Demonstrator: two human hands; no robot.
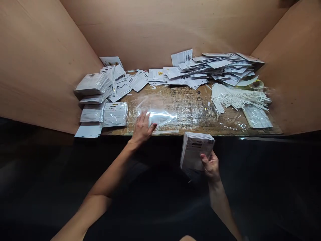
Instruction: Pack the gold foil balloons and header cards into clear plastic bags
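Note:
My left hand (142, 129) reaches to the front edge of the work table (193, 107), fingers pinched on a clear plastic bag (160, 117) lying flat there. Below the table edge, my right hand (211, 165) grips a stack of white printed leaflets (195, 150), held upright and tilted slightly left.
Filled, bagged packs (115, 113) are piled at the table's left. Loose leaflets (220, 65) spread along the back and right. A heap of white sticks (238, 97) and a small bag of parts (257, 117) lie at the right. Brown board walls (37, 67) enclose the table on three sides.

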